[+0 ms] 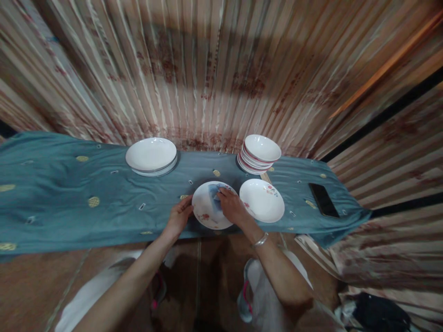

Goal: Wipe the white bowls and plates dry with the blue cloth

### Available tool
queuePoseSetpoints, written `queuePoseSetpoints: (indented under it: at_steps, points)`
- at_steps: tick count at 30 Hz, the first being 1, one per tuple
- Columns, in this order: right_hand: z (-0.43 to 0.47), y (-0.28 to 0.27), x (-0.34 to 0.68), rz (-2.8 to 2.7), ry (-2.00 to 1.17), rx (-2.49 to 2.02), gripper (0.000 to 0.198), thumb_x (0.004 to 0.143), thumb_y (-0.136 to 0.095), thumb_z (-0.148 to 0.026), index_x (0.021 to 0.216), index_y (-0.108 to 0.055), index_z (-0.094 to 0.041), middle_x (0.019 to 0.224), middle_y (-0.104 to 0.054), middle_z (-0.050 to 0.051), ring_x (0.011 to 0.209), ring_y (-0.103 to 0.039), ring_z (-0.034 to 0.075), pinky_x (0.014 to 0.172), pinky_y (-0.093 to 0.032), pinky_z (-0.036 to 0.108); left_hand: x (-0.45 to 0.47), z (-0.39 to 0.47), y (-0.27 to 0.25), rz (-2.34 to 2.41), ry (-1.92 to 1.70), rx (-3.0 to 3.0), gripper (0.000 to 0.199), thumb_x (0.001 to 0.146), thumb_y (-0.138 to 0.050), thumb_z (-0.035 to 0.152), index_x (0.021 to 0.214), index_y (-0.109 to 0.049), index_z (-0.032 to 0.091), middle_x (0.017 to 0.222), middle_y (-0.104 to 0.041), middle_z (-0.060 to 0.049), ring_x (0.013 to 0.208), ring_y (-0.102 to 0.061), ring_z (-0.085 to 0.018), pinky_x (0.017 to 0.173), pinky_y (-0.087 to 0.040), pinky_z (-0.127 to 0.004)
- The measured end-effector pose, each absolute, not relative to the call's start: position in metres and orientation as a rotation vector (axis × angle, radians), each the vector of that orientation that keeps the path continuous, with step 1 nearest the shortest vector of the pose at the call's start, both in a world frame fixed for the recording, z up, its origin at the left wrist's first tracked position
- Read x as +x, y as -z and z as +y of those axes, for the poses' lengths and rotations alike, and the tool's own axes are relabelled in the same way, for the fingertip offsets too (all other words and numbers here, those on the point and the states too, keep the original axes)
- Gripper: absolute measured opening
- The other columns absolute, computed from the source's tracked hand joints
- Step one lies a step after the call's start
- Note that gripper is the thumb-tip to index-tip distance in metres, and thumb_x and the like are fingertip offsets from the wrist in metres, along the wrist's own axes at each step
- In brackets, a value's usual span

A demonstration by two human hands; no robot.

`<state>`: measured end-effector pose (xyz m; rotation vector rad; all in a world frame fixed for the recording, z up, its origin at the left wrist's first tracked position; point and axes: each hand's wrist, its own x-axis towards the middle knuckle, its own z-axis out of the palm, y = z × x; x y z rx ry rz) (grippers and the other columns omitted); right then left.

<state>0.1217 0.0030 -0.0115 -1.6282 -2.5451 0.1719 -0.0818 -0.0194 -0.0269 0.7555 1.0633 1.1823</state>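
Note:
A white plate with red flowers [204,207] lies near the front edge of the cloth-covered table. My left hand [180,214] grips its left rim, fingers at the edge. Over the plate's right half, my right hand [230,203] is closed on a blue-grey cloth [215,198] that touches the plate's surface. Just right of it sits another flowered white plate [265,203], its left edge close to my right hand.
Stacked white plates [151,154] stand at the back left, and a stack of red-rimmed bowls [262,150] at the back right. A dark phone [323,199] lies at the right on the teal tablecloth [114,203]. Pleated curtains [194,83] hang behind.

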Motion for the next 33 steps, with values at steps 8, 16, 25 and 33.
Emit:
queuePoseSetpoints:
  at_steps: [8, 16, 25, 33]
  points:
    - [-0.038, -0.017, 0.131, -2.684, -0.326, -1.691, 0.033, 0.093, -0.042, -0.007, 0.113, -0.068, -0.011, 0.128, -0.064, 0.018, 0.119, -0.059, 0.025, 0.102, -0.046, 0.039, -0.080, -0.020, 0.026, 1.164, -1.180, 0.731, 0.042, 0.059, -0.076, 0.038, 0.095, -0.073, 0.017, 0.102, -0.073, -0.010, 0.095, -0.065, -0.028, 0.081, -0.054, -0.041]
    - [-0.059, -0.026, 0.114, -2.595, -0.589, -1.436, 0.028, 0.097, -0.048, -0.021, 0.113, -0.070, -0.015, 0.130, -0.063, 0.014, 0.119, -0.059, 0.024, 0.104, -0.044, 0.038, -0.082, -0.022, 0.019, 1.203, -1.164, 0.836, 0.031, 0.072, -0.061, 0.037, 0.095, -0.072, 0.019, 0.121, -0.068, -0.012, 0.114, -0.060, -0.032, 0.079, -0.055, -0.040]
    - [-0.053, -0.006, 0.074, -2.456, -0.584, -1.280, 0.037, 0.097, -0.045, -0.021, 0.130, -0.058, -0.013, 0.133, -0.060, 0.015, 0.121, -0.057, 0.024, 0.106, -0.046, 0.040, -0.089, -0.018, 0.030, 1.278, -1.182, 1.022, 0.029, 0.066, -0.060, 0.026, 0.090, -0.076, 0.021, 0.111, -0.074, -0.009, 0.114, -0.061, -0.032, 0.096, -0.048, -0.044]
    - [-0.025, 0.009, 0.046, -2.473, -0.427, -1.258, 0.055, 0.090, -0.039, -0.005, 0.145, -0.038, 0.000, 0.150, -0.038, 0.027, 0.143, -0.033, 0.027, 0.115, -0.036, 0.046, -0.098, -0.014, 0.038, 1.414, -1.288, 0.867, 0.012, 0.070, -0.066, 0.030, 0.075, -0.073, 0.022, 0.100, -0.076, -0.010, 0.123, -0.057, -0.032, 0.111, -0.035, -0.046]
